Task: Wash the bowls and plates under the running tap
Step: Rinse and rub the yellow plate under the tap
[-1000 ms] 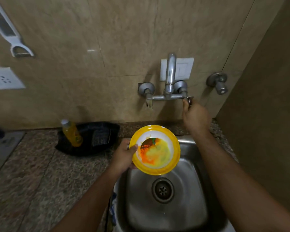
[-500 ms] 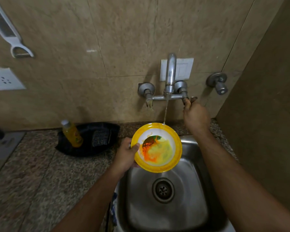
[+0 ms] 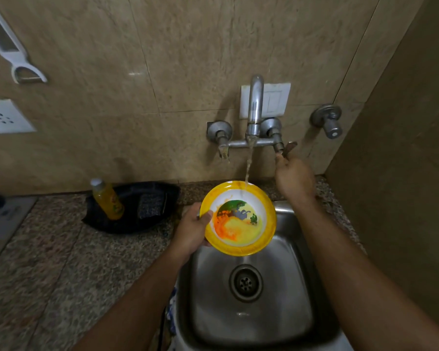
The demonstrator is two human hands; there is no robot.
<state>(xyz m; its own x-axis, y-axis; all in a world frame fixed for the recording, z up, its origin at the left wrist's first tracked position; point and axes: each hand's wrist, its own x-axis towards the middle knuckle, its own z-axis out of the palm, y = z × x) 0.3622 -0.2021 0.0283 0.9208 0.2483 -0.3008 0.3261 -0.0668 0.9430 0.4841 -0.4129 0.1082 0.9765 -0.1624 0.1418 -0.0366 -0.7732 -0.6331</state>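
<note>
Our left hand (image 3: 192, 233) grips the yellow bowl (image 3: 238, 218) at frame centre under the tap (image 3: 255, 111); right hand (image 3: 293, 176) pinches its handle (image 3: 288, 148). A bottle (image 3: 107, 199) and scrubber (image 3: 151, 205) sit left on the desk (image 3: 61, 262)

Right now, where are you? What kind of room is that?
Most likely a home kitchen, at the washing-up corner. There is a steel sink set in a speckled stone counter, a wall tap with water running onto a yellow bowl, and a bottle of dish soap beside a scrubber.
</note>
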